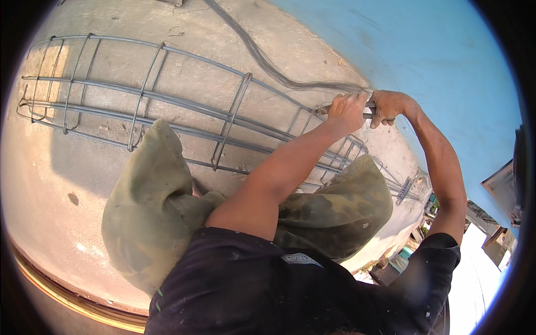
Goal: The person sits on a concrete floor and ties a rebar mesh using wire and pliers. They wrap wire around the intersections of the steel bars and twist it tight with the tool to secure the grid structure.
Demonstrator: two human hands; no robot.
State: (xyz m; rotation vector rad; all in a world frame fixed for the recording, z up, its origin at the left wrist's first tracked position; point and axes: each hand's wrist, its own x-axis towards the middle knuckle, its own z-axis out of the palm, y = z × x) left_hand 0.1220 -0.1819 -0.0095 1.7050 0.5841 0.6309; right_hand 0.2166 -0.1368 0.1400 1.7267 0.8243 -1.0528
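Observation:
My left hand [347,111] and my right hand [389,107] are close together over the far right part of a steel rebar cage [229,116]. Between them show the dark handles of a two-handled tool [369,110] that looks like pincers. My right hand is closed around the handle ends. Fingers of my left hand are curled at the same tool, nearer its other end; what else they pinch is hidden. A long bundle of thin grey tie wire [265,66] curves down from the top and reaches my hands. The cage has long bars with square stirrups around them.
The cage lies across a rough concrete floor [206,25], beyond my bent knees in camouflage trousers [153,195]. A blue wall [446,72] rises at the right, close to my right arm. At the lower left runs a yellowish floor edge [72,290]. Buildings show at the far right.

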